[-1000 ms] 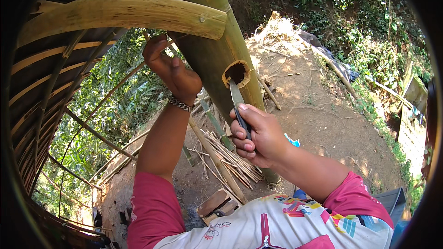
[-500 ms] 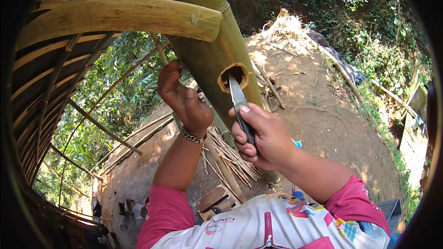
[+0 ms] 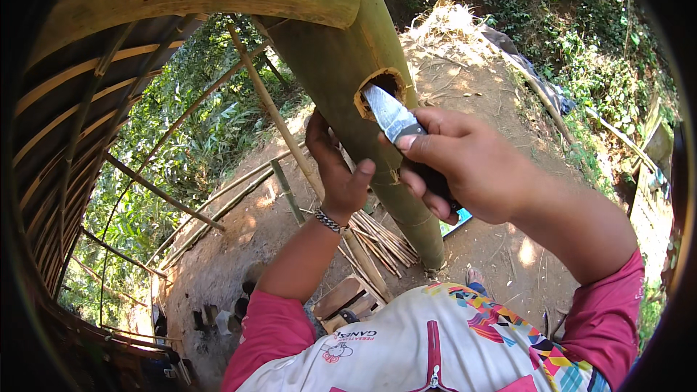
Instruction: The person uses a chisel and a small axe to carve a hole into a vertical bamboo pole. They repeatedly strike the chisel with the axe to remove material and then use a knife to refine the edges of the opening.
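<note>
A grey-bladed, black-handled knife (image 3: 392,115) at a round, pale-rimmed hole (image 3: 392,83) in a thick green bamboo pole (image 3: 312,65).
The right hand (image 3: 470,163) has its grip closed around the knife's handle at the pole's right side, and the hole lies far and left of that grip. The knife's long axis slants from handle, near and right, to tip, far and left, more crosswise than the leaning pole; the tip overlaps the hole's left part, though whether it is inside cannot be told. The left hand (image 3: 341,178), farther from the hole, is half curled at the pole's left edge, with nothing visible in its grip.
</note>
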`<state>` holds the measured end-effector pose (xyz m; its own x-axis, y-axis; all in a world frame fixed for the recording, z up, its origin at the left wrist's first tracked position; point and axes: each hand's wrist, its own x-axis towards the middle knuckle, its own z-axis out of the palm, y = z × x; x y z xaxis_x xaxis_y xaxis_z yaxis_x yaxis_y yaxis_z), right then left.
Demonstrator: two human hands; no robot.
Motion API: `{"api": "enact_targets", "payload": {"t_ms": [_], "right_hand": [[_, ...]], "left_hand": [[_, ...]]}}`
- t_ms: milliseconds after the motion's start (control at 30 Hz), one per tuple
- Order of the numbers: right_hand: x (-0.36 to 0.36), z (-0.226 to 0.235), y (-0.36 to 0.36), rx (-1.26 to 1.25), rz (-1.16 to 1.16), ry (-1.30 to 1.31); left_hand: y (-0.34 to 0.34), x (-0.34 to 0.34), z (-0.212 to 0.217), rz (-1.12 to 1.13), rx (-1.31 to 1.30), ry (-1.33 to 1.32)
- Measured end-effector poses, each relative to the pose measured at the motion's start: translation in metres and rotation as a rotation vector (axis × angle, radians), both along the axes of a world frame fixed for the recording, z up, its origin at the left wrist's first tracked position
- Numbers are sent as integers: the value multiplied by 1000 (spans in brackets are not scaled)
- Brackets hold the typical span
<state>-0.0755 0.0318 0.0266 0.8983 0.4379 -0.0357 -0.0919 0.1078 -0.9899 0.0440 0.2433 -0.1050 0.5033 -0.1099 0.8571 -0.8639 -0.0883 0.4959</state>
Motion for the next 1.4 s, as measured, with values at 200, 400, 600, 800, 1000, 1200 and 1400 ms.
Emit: {"api": "enact_targets", "payload": {"t_ms": [200, 400, 600, 800, 1000, 1200, 1400], "right_hand": [[-2, 32, 1, -381, -27, -51], [6, 47, 16, -726, -64, -177], [13, 40, 23, -1006, -103, -372], [12, 49, 30, -975, -135, -235], [16, 48, 38, -1060, -199, -370], [21, 45, 33, -1140, -190, -462], [23, 55, 26, -1184, -128, -452]], "left_hand": [[-16, -2, -32, 100, 86, 107], [-18, -4, -31, 202, 158, 12], [-13, -1, -31, 172, 153, -2], [-16, -2, -32, 162, 151, -4], [-12, 2, -34, 49, 107, 20], [-12, 4, -39, 45, 116, -13], [-11, 8, -42, 24, 49, 6]]}}
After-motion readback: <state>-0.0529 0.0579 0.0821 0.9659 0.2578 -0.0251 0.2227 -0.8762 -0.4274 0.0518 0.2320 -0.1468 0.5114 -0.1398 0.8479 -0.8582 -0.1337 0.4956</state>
